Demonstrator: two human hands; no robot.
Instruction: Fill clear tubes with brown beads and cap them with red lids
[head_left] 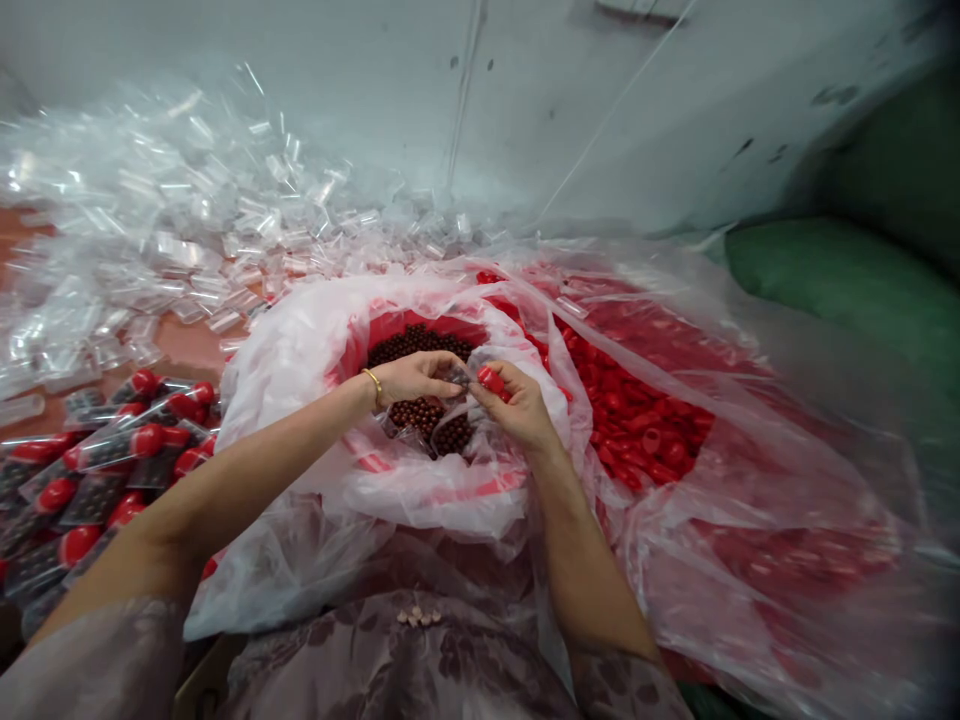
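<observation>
Over a basin lined with white plastic (pixel 277 370), my two hands meet. My left hand (pixel 424 378), with a gold bangle at the wrist, has its fingers closed round a clear tube (pixel 456 375) with dark contents. In my right hand (pixel 517 402) is a red cap (pixel 493 381), held beside the tube's end; whether the two touch is too small to tell. Dark brown beads (pixel 420 415) lie in the basin below, with a clear piece of plastic partly among them.
Clear empty tubes (pixel 187 200) form a heap at the back left. Filled tubes with red caps (pixel 112 450) are piled at the left. A plastic bag of red caps (pixel 637 410) lies at the right, near green sacks (pixel 847 290). A pale wall stands behind.
</observation>
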